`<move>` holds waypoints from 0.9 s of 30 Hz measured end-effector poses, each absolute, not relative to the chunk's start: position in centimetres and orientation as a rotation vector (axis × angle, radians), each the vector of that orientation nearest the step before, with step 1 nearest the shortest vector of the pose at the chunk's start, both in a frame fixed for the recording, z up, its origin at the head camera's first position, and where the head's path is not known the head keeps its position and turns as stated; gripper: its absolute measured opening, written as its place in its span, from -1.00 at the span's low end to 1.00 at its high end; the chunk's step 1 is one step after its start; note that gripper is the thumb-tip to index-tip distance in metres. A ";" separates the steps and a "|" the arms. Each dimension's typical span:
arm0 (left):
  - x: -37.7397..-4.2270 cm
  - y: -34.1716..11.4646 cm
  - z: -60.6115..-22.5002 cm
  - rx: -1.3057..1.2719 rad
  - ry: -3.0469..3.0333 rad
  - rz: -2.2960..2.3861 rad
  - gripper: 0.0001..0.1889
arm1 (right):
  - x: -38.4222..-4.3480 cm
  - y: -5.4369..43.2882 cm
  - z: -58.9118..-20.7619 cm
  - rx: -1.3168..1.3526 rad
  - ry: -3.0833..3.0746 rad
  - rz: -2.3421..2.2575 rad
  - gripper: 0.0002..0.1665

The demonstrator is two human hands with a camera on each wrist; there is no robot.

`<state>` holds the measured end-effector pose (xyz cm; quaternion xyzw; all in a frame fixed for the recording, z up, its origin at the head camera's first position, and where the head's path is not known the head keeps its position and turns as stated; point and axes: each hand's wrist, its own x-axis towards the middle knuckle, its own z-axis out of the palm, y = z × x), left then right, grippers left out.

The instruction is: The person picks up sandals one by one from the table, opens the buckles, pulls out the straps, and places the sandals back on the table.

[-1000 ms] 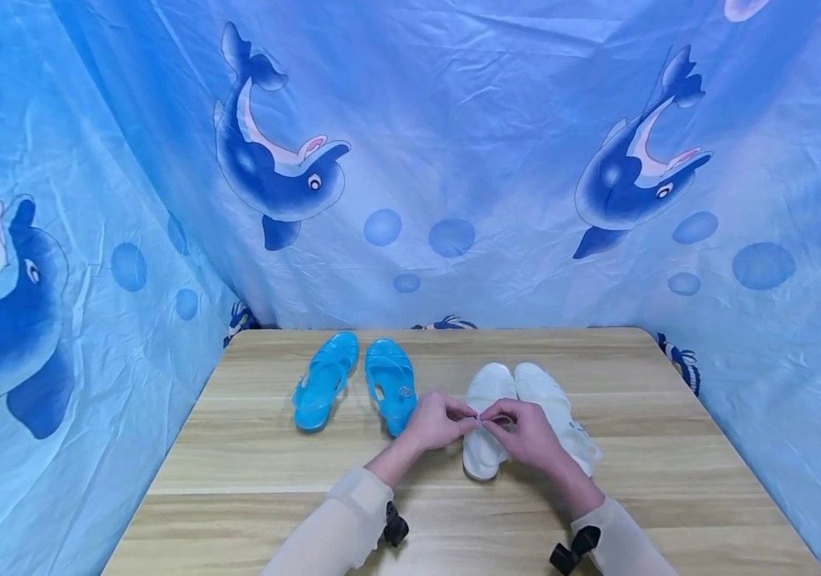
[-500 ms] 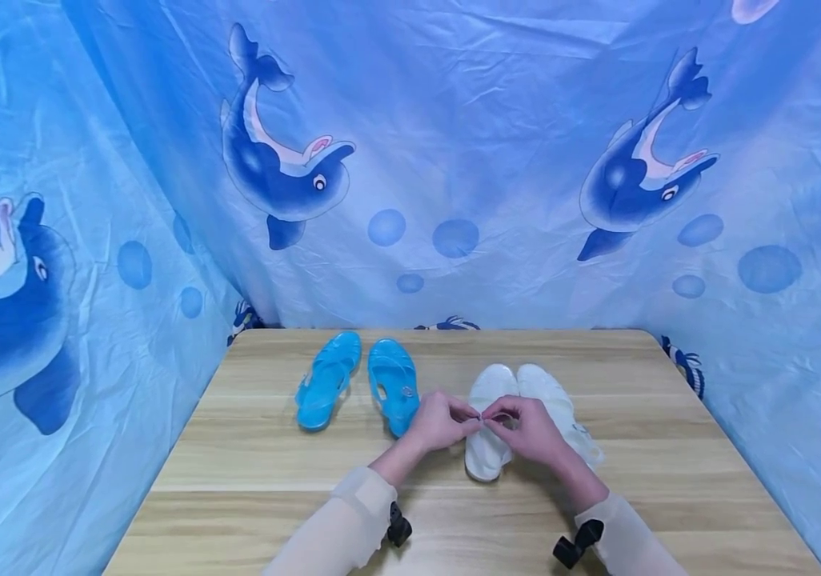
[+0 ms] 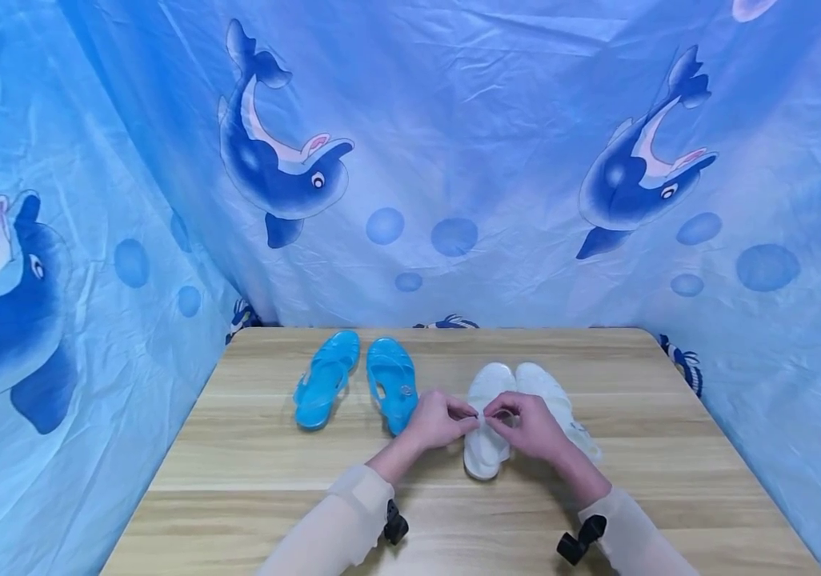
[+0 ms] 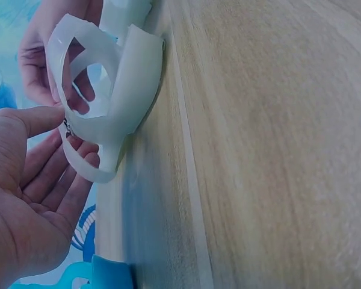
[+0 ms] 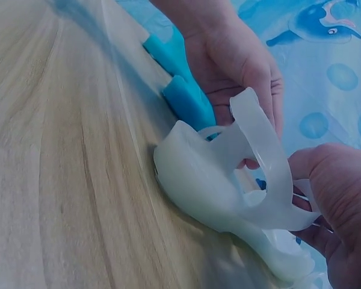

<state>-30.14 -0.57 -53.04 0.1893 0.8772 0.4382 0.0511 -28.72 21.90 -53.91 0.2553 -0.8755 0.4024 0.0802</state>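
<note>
A white jelly sandal (image 3: 488,382) lies on the wooden table, toe pointing away from me. Over its ankle opening, both hands work at the thin translucent strap (image 4: 84,168). My left hand (image 3: 439,422) pinches the strap at a small metal buckle (image 4: 67,127) between thumb and fingers. Close to it, my right hand (image 3: 529,428) pinches the translucent strap (image 5: 304,220) with thumb and forefinger. Whether the strap end passes through the buckle is too small to tell. The other white sandal (image 3: 547,384) lies right alongside, partly hidden behind my right hand.
A pair of blue jelly sandals stands to the left: one blue sandal (image 3: 326,384) farther off, the other blue sandal (image 3: 390,376) close to my left hand. The wooden table (image 3: 274,464) ends at a blue dolphin-print curtain (image 3: 410,160) behind and at both sides.
My right hand's fingertips have drawn slightly to the right, leaving a little more space from the left hand's. The left hand keeps its pinch, and the sandals stay put.
</note>
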 end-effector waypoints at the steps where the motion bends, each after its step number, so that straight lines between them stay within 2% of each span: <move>1: -30.1 -0.6 -53.0 0.576 2.667 1.338 -0.82 | -28.8 21.8 -53.9 0.760 -2.624 1.207 -0.79; 14: -30.4 -0.6 -53.2 0.582 2.668 1.348 -0.82 | -28.6 21.4 -53.6 0.772 -2.639 1.204 -0.88; 27: -30.3 -0.5 -53.2 0.573 2.654 1.363 -0.84 | -28.7 21.5 -53.6 0.759 -2.658 1.170 -0.84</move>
